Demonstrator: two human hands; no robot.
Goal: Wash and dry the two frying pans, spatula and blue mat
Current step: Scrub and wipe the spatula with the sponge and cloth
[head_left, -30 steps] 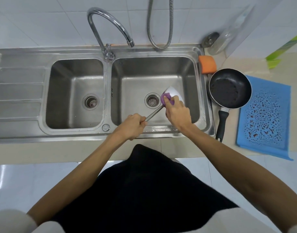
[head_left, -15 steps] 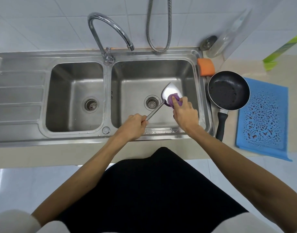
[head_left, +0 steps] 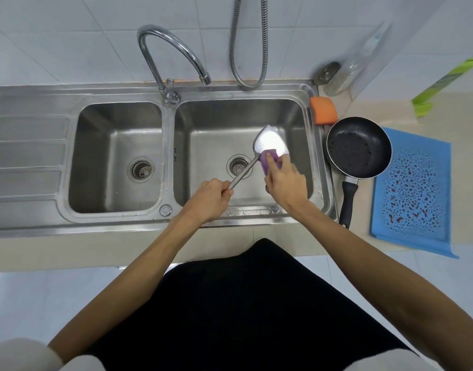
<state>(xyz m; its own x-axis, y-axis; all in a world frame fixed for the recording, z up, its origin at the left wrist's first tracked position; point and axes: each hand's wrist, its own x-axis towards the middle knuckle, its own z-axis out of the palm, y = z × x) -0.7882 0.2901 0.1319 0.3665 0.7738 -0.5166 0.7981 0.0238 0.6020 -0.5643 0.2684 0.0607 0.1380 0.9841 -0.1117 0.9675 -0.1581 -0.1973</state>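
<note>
Spatula hung over the right basin — left hand clenched round its handle, right hand pinching a purple sponge that had slid down the blade toward the neck. Scrubbing looked mid-stroke; frying pan and blue mat waited on the surface.

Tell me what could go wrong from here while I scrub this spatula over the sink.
1. The left hand holds the spatula far from its blade, so the right hand pressing the purple sponge might twist it loose into the right basin.
2. The frying pan has its handle pointing toward you, close to the right forearm; an elbow swing could knock it.
</note>
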